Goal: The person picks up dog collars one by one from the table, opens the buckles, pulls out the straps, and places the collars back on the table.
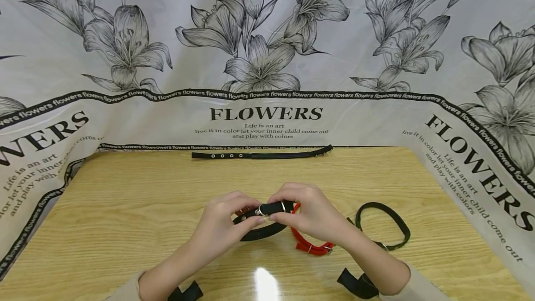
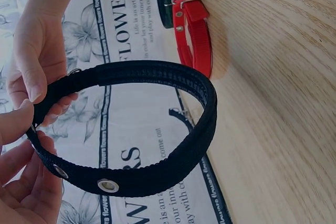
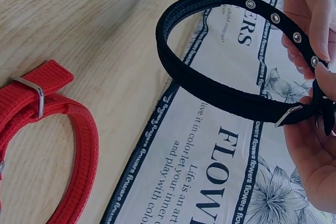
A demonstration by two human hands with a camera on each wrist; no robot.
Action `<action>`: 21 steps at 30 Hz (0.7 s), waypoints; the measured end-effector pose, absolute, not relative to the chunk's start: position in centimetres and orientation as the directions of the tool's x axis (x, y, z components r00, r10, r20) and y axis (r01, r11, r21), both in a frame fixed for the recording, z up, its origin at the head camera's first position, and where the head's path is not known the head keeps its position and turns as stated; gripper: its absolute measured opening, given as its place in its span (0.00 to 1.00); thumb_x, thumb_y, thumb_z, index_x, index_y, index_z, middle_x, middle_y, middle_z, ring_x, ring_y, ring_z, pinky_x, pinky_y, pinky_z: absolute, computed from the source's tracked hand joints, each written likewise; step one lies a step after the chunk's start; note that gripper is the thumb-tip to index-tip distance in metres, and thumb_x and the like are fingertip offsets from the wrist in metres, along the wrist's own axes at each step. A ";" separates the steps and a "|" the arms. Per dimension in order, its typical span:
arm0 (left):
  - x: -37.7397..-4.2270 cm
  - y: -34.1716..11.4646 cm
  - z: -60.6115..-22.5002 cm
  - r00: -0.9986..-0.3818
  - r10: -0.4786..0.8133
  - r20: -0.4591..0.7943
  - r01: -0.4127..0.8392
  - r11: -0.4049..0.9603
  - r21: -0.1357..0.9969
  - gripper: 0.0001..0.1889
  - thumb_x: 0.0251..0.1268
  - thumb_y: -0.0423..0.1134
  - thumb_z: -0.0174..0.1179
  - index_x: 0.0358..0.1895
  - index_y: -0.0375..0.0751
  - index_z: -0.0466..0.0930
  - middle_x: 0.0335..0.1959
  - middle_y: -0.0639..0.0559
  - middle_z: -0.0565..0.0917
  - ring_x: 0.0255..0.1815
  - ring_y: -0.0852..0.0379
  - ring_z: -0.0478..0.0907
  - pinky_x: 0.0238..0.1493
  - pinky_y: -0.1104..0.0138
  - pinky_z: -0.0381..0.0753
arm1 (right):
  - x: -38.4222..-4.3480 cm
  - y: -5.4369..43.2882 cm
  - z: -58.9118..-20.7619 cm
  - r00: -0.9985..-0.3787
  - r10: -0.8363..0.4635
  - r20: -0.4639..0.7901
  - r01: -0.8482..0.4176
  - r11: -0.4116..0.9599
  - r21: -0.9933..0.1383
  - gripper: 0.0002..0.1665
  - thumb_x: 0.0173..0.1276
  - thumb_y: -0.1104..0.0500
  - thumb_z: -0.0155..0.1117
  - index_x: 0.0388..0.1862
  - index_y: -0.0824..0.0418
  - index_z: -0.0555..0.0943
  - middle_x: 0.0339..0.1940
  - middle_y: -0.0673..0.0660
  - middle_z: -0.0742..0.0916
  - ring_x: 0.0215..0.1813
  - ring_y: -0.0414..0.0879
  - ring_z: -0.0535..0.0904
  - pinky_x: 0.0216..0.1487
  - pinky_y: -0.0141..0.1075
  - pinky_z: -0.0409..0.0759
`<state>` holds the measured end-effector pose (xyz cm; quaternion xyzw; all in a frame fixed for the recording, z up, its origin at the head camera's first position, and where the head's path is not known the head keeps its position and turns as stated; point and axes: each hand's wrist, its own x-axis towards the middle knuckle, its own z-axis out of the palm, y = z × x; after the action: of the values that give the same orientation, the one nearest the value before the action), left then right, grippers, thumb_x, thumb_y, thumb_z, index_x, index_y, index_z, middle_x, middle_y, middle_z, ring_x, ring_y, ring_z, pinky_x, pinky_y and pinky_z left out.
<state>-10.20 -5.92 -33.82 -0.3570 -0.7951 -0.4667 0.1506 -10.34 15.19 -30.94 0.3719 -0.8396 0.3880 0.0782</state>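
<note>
A black collar (image 1: 263,232), bent into a loop, is held up over the wooden table between both hands. My left hand (image 1: 225,219) pinches the strap end with metal eyelets (image 2: 108,185). My right hand (image 1: 311,212) grips the buckle end, thumb below and fingers above, close to a metal keeper ring (image 3: 289,115). Both ends meet between the fingertips, where fingers partly hide the buckle. In both wrist views the rest of the loop hangs free of the hands. Just beyond the right hand, a buckled red collar (image 1: 317,249) stands on the table, partly hidden by that hand.
A dark collar (image 1: 405,231), closed in a loop, lies right of the red one. Another black collar (image 1: 271,155) lies stretched out along the table's back edge, before a flower-printed cloth (image 1: 267,129). Black straps (image 1: 359,287) show near the wrists.
</note>
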 end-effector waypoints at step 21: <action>-10.1 -6.8 -33.9 -0.669 0.424 0.611 0.739 0.291 0.607 0.10 0.45 0.33 0.72 0.33 0.41 0.84 0.29 0.58 0.82 0.28 0.67 0.73 0.27 0.74 0.76 | -10.1 15.4 -30.8 -0.688 -0.570 0.448 -0.711 0.404 -0.576 0.11 0.53 0.66 0.72 0.37 0.60 0.84 0.32 0.48 0.85 0.34 0.38 0.78 0.31 0.34 0.79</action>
<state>-10.06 -6.78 -33.91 -0.3701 -0.7855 -0.4662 0.1693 -10.11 15.36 -30.82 0.3845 -0.8330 0.3874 0.0904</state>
